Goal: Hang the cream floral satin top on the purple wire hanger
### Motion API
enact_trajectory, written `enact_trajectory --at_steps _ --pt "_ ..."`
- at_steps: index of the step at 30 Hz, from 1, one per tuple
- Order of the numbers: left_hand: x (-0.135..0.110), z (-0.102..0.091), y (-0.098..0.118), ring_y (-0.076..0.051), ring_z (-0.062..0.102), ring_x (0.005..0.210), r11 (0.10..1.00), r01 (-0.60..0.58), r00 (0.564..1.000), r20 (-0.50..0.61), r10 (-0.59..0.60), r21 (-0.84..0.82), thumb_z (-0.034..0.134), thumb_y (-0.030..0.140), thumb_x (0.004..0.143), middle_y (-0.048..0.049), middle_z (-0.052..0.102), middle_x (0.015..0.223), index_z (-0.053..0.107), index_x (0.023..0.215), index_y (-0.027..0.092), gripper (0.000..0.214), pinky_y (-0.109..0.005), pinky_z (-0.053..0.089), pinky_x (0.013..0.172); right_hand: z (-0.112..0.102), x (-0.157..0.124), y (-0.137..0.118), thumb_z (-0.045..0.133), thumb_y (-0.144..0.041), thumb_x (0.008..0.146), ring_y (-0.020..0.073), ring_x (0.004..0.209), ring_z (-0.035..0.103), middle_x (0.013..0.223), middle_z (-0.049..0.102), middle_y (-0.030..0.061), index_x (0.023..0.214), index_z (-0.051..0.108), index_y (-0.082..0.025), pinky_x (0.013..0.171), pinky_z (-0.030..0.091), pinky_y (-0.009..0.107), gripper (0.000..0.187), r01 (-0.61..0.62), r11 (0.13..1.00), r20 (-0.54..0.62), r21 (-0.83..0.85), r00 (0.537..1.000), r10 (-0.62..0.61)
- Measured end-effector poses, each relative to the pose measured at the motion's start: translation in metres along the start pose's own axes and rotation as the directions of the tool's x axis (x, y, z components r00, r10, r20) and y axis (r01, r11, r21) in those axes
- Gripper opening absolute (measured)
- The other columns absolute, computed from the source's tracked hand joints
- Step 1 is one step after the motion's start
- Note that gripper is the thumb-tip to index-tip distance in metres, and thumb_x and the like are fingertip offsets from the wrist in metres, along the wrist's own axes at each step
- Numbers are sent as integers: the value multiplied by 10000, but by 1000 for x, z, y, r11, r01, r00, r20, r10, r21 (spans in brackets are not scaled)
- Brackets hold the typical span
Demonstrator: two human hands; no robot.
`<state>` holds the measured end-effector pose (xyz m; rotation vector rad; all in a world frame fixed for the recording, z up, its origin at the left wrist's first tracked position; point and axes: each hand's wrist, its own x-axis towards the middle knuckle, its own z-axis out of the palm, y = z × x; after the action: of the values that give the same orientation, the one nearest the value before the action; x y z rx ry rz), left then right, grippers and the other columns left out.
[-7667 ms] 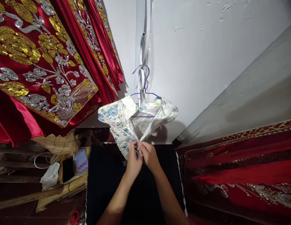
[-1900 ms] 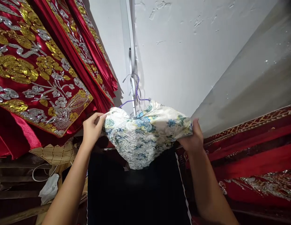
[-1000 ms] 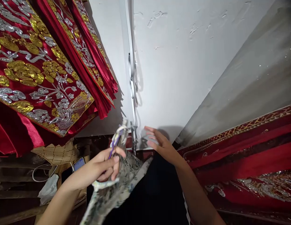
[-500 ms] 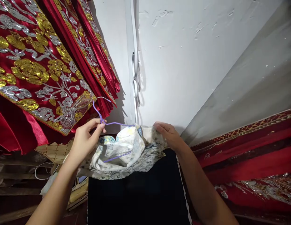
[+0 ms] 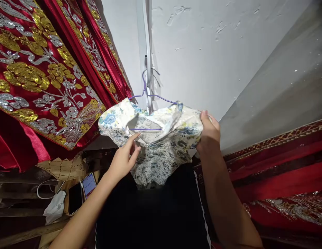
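Note:
A floral blouse (image 5: 155,160), white with blue and yellow flowers and a darker patterned body, is spread on a purple wire hanger (image 5: 163,99). The hanger's hook is at a metal wall hook (image 5: 147,74); whether it bears the weight I cannot tell. My right hand (image 5: 210,129) grips the blouse at its right shoulder end, partly hidden behind the cloth. Near the front of the neckline is my left hand (image 5: 126,157), thumb and index finger apart, with the index fingertip at the collar edge. Through the neck opening the hanger's lower bar shows.
Red garments (image 5: 28,76) with gold and silver embroidery hang at the left. More red embroidered cloth (image 5: 287,173) lies at the right. Two phones, one a lit phone (image 5: 89,185), sit at lower left near a woven basket (image 5: 70,166). Behind stands a white wall (image 5: 186,69).
The hanger and blouse have moved up to the wall hook and opened out. My left hand has let go of the hanger's hook and moved right to the neckline. My right hand has moved right and up.

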<state>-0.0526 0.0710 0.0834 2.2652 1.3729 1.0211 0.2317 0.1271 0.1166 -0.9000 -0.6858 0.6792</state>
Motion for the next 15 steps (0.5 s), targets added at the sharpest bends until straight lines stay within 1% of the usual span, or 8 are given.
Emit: enact_trajectory --at_steps 1,3,5,7,8,10,12,15 --pt "0 5 -2 -173 601 689 999 51 997 60 -51 11 454 351 1021 -14 663 883 380 1506 264 498 -269 428 682 -8 -3 2 768 -583 756 260 914 717 839 692 61 937 671 -169 714 607 352 462 -20 1000 -15 2 1000 20" --pt "2 12 -5 -202 628 710 995 87 981 172 -95 51 422 386 1029 -21 675 848 437 1467 272 454 -275 403 669 -23 -10 9 770 -584 753 245 868 714 806 677 44 933 667 -165 715 604 354 467 -62 998 -40 4 997 62" --pt "3 19 -8 -234 650 753 993 78 946 308 -102 89 417 396 1026 -32 673 798 554 1342 269 368 -281 386 669 -34 -17 17 787 -566 741 222 813 701 781 662 23 912 663 -167 714 597 346 451 -92 996 -63 15 994 93" --pt "1 27 -11 -242 641 737 992 75 900 421 -110 99 423 393 1018 -32 646 736 631 1157 252 287 -280 364 650 -40 -23 25 799 -554 733 191 755 678 762 651 5 880 663 -177 701 585 323 427 -126 991 -57 34 990 128" --pt "-2 32 -12 -238 627 716 992 85 886 448 -120 98 427 392 1014 -29 626 709 638 1058 241 264 -279 352 638 -41 -25 29 804 -548 734 173 728 663 753 646 -3 865 665 -181 690 575 304 414 -136 990 -43 42 990 138" --pt "-9 41 -14 -224 593 668 989 121 874 464 -145 82 427 394 1009 -21 588 674 607 915 227 263 -277 325 614 -42 -27 36 806 -537 743 140 684 631 739 635 -17 851 671 -187 665 552 265 390 -140 989 -16 52 990 141" --pt "-17 49 -16 -212 567 638 986 161 878 451 -163 43 422 385 1006 -15 563 658 574 856 221 269 -279 308 605 -42 -28 42 805 -525 752 120 662 606 741 630 -26 856 679 -187 653 532 243 375 -138 989 -6 50 990 138" --pt "-27 58 -19 -199 548 631 979 200 886 433 -167 -30 422 352 1001 -11 552 663 555 833 217 253 -281 307 607 -43 -27 48 805 -522 750 112 664 591 763 631 -28 866 684 -183 649 515 232 378 -134 991 -12 30 991 134"
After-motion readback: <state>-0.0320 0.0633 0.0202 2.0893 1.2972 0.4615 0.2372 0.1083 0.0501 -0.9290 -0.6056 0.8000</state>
